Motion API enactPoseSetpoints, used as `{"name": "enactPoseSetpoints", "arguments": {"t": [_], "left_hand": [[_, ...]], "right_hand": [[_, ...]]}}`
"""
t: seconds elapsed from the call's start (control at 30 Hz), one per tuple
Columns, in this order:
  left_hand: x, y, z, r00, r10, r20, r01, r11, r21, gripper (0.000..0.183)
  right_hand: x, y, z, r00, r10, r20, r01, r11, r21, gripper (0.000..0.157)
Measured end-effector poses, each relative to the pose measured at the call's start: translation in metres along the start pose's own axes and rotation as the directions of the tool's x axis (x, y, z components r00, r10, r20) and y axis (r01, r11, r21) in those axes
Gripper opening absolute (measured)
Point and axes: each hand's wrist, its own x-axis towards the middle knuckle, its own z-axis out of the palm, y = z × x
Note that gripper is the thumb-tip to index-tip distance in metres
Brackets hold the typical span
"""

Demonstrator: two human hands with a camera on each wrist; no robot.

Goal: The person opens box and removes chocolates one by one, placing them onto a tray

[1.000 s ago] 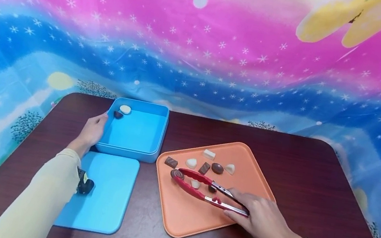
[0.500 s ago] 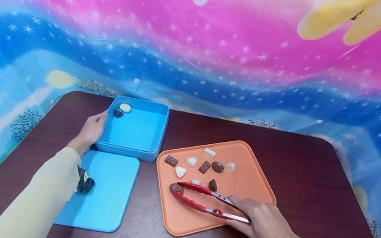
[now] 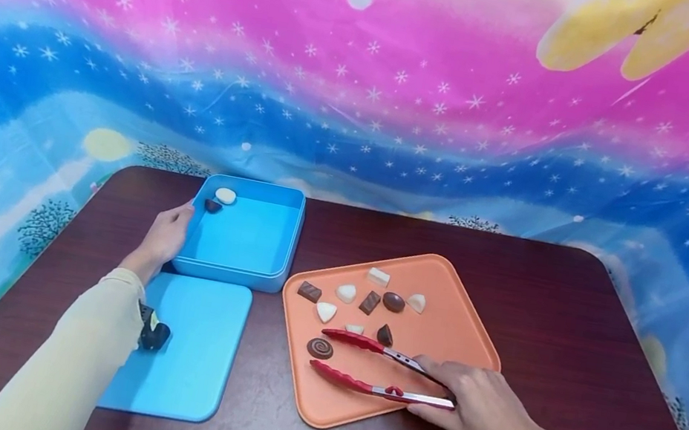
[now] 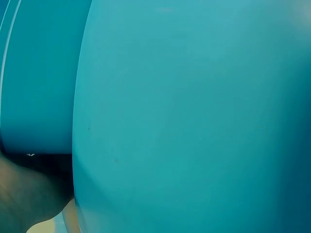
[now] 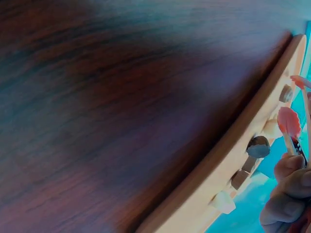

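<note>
My right hand [image 3: 477,405] grips red-tipped metal tongs [image 3: 391,391]. The tongs' two arms stand apart, one on each side of a round brown chocolate with a swirl [image 3: 320,348], which lies on the orange tray [image 3: 347,411]. Behind it on the tray are several other chocolates, among them a white one [image 3: 325,312], a dark oval one [image 3: 394,302] and a brown block [image 3: 309,291]. At the left, my left hand [image 3: 168,232] holds the near-left side of a blue box [image 3: 240,277]. Inside its far-left corner are a white piece [image 3: 225,196] and a dark piece [image 3: 213,207].
A flat blue lid [image 3: 195,349] lies in front of the box, partly under my left forearm. The dark wooden table [image 3: 541,299] carries everything. A printed cloth [image 3: 363,98] hangs right behind the table's far edge.
The tongs held the swirl chocolate, moved slightly toward me off the white piece, and have now spread, leaving the chocolate on the tray's near-left part. My left hand stays at the box.
</note>
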Motion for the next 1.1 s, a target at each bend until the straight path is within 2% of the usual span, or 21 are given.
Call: {"name": "enactPoseSetpoints", "arguments": {"t": [0.2,0.33,0.63,0.73,0.9,1.1], "left_hand": [[0.000,0.003,-0.001,1.000,0.013,0.000,-0.013,1.000,-0.005,0.061],[-0.001,0.003,-0.001,1.000,0.010,0.006,-0.010,1.000,-0.007,0.062],[-0.001,0.004,-0.002,1.000,0.003,0.003,-0.003,1.000,-0.006,0.063],[-0.001,0.004,-0.002,1.000,0.000,0.007,0.000,1.000,-0.007,0.064],[-0.002,0.002,0.000,1.000,-0.006,0.014,0.006,1.000,-0.007,0.065],[-0.004,0.001,0.000,1.000,0.002,0.010,-0.002,1.000,-0.004,0.065]], "right_hand": [[0.005,-0.003,-0.007,0.999,0.035,-0.022,-0.034,0.999,0.027,0.062],[0.015,-0.007,-0.013,0.998,0.065,-0.001,-0.065,0.994,0.085,0.066],[0.049,-0.013,-0.014,0.989,0.142,0.050,-0.149,0.971,0.188,0.085],[0.062,-0.013,-0.011,0.986,0.162,0.046,-0.168,0.964,0.207,0.082],[0.082,-0.017,-0.010,0.980,0.190,0.065,-0.200,0.949,0.242,0.063],[0.105,-0.024,-0.008,0.975,0.202,0.098,-0.224,0.907,0.357,0.054]]}}
